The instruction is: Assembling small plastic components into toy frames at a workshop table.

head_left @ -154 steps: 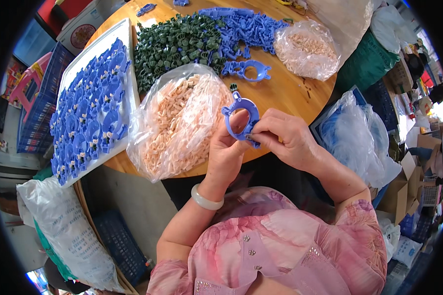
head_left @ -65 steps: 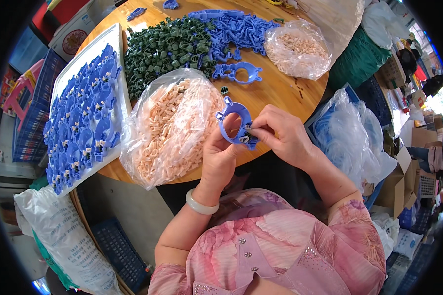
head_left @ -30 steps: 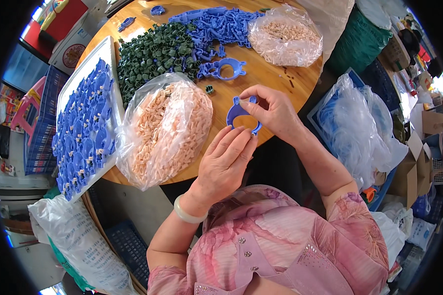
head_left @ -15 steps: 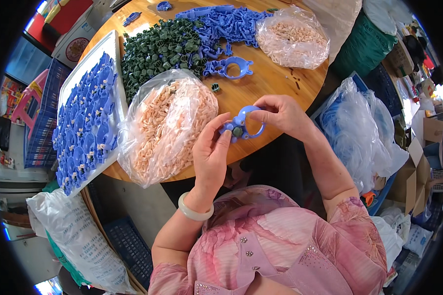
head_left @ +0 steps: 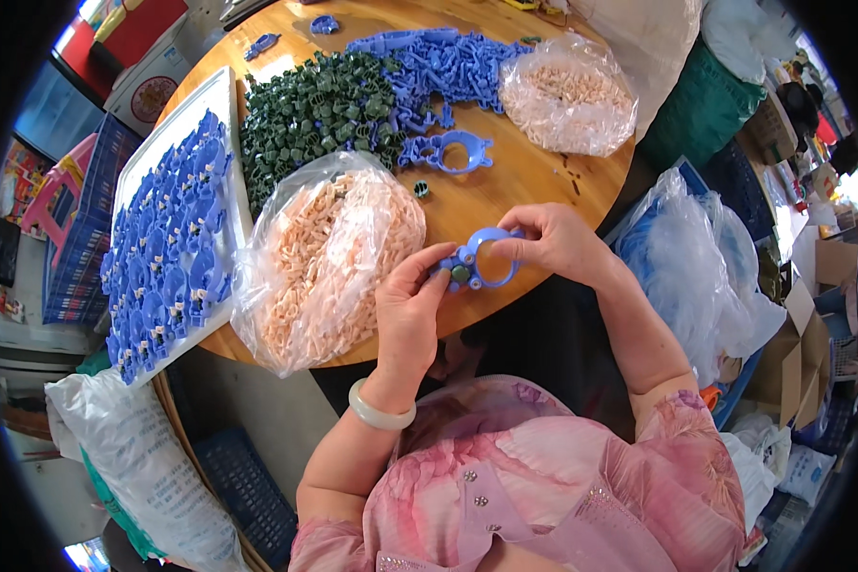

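Between my two hands, above the near edge of the round wooden table, is a blue plastic ring-shaped part (head_left: 493, 270) with a dark green piece (head_left: 460, 274) set in its narrow end. The fingers and thumb of my left hand (head_left: 413, 291) pinch that narrow end. My right hand (head_left: 549, 240) grips the rim of the ring from the far right side. A similar blue ringed part (head_left: 458, 153) lies flat on the table beyond, and a single small green piece (head_left: 421, 189) sits in front of it. Left of my left hand stands an open clear bag of pale peach pieces (head_left: 338, 262).
On the wooden table (head_left: 543, 181) are a heap of green pieces (head_left: 319, 114), a pile of blue parts (head_left: 458, 71) and a second bag of pale pieces (head_left: 570, 95). A white tray (head_left: 221, 91) with rows of blue parts overhangs the left edge. Plastic-filled crates stand at right.
Both hands still hold the blue part between them. The view has shifted slightly, so the table and its contents appear a little lower.
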`<state>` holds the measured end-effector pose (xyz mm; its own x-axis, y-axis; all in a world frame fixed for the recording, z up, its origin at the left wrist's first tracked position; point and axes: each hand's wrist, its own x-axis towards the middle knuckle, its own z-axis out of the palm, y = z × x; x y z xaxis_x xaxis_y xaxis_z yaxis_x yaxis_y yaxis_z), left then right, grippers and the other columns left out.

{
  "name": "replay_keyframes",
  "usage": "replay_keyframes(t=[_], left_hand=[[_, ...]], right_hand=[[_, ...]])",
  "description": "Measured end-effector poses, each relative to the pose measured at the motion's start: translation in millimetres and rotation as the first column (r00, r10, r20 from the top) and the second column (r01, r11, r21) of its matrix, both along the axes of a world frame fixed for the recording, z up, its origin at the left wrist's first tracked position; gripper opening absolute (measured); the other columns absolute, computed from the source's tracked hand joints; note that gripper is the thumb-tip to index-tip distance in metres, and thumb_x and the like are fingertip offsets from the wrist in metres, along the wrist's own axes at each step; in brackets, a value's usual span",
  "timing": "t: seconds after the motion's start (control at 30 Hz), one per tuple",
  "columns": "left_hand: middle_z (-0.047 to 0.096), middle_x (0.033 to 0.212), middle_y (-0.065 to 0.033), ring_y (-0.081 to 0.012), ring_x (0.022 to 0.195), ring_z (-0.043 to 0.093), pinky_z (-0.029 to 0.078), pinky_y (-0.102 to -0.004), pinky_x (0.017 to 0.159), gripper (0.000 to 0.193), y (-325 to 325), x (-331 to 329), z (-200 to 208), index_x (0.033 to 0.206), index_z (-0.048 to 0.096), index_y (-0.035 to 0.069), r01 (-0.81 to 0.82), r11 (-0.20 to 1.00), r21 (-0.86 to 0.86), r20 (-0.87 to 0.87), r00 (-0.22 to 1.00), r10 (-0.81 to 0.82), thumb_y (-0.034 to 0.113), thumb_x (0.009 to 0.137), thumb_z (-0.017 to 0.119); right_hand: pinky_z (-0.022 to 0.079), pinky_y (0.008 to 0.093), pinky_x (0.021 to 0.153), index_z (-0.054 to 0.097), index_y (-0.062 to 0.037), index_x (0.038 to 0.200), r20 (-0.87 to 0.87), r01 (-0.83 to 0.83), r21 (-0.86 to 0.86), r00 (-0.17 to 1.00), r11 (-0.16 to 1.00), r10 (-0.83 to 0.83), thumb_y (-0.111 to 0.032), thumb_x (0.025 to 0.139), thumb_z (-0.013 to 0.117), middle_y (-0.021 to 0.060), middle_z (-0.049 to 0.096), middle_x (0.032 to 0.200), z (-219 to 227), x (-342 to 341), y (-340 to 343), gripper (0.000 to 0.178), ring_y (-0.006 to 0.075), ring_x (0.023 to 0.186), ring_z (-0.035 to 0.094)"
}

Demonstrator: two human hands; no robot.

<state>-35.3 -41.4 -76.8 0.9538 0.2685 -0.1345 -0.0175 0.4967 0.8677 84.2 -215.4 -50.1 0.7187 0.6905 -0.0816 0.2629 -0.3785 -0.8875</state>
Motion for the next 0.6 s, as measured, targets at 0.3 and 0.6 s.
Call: replay_keyframes(t=[0.3, 0.6], left_hand=[[0.062, 0.102, -0.0106, -0.0163, 0.088, 0.062, 0.055, -0.0293, 0.078, 0.024, 2, -1, -4, 0.112, 0.058, -0.005, 0.017, 0.999, 0.027, 0.004, 1.000, -0.017, -0.002, 0.090, 0.049], [0.062, 0.103, -0.0103, -0.0160, 0.092, 0.062, 0.055, -0.0290, 0.080, 0.023, 2, 0, -2, 0.112, 0.058, -0.003, 0.018, 1.000, 0.022, -0.006, 1.000, -0.017, 0.000, 0.091, 0.049]], right_hand=[[0.044, 0.0273, 0.062, 0.065, 0.0011, 0.091, 0.415, 0.164, -0.040, 0.900, 0.986, -0.133, -0.016, 0.084, 0.060, 0.0059, 0.062, 0.072, 23, 78, 26, 0.019, 0.0119, 0.070, 0.057], [0.049, 0.0367, 0.076, 0.066, -0.0073, 0.093, 0.722, 0.010, -0.147, 0.685, 0.989, 0.100, -0.020, 0.076, 0.066, 0.0103, 0.061, 0.090, 17, 126, 100, 0.021, 0.0270, 0.087, 0.060]])
